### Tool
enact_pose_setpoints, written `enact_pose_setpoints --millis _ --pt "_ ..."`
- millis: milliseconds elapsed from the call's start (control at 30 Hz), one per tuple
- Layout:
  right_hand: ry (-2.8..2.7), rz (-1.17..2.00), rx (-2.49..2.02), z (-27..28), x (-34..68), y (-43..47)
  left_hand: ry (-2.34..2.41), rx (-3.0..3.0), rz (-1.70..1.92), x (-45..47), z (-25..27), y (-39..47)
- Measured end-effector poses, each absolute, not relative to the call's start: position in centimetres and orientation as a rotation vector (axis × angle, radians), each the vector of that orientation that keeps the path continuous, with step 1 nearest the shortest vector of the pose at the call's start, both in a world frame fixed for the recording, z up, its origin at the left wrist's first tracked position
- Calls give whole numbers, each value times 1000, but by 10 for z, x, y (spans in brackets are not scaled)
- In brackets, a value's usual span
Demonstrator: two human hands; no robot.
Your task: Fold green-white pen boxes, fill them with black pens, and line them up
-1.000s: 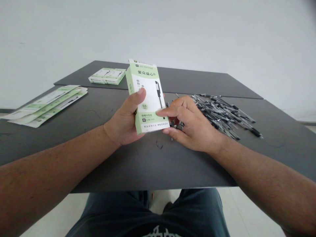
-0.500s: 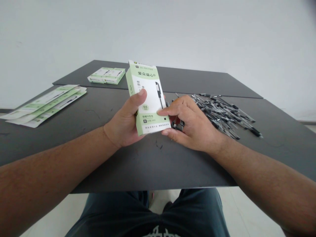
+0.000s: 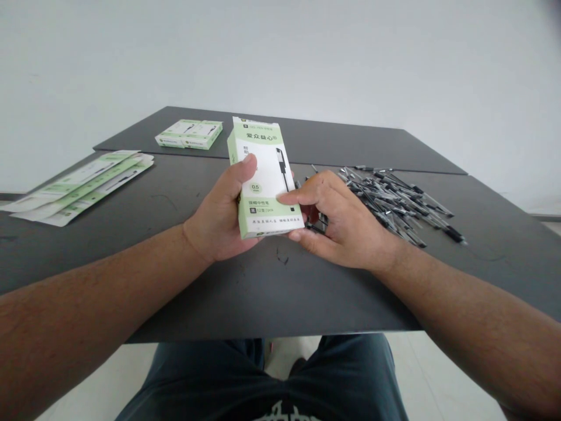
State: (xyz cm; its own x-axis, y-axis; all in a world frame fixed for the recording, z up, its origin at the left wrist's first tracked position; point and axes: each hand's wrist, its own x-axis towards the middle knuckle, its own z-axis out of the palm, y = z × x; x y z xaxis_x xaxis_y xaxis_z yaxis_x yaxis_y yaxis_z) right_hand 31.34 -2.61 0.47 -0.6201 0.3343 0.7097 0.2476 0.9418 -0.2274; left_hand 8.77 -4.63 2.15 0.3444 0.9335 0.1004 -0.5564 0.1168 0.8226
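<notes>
A green and white pen box [image 3: 267, 181] is held up above the table in front of me, its printed face with a pen picture turned toward me and its top leaning away. My left hand [image 3: 228, 210] grips its left side, thumb lying across the front and fingers hidden behind. At the lower right corner, my right hand [image 3: 337, 222] pinches the box, with the index finger on the front and the thumb by the bottom edge. The bottom end looks closed. Whether pens are inside cannot be seen.
Loose black and clear pens [image 3: 398, 202] lie heaped on the dark table [image 3: 280, 298] to the right, partly behind my right hand. Flattened pen cartons [image 3: 87, 187] overlap at the left. Two folded pen boxes [image 3: 189, 134] sit side by side at the back left.
The pen box has tilted slightly, its top edge dropping lower and its bottom end coming more into view. Both hands keep their hold with hardly any shift.
</notes>
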Motion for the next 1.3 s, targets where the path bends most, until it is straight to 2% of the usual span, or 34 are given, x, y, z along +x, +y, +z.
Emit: enact_pose_setpoints --millis 500,733,1067,1300 --pt "-2264 198 -473 2 312 -27 487 948 1114 86 9 -39" --pt "-2235 502 -715 -5 308 -33 680 1041 1072 83 -1 -36" --pt "-1970 969 -962 -9 307 -18 878 1470 1111 68 -11 -18" --pt "-1812 958 -1056 -2 307 -17 933 1548 999 63 -8 -19"
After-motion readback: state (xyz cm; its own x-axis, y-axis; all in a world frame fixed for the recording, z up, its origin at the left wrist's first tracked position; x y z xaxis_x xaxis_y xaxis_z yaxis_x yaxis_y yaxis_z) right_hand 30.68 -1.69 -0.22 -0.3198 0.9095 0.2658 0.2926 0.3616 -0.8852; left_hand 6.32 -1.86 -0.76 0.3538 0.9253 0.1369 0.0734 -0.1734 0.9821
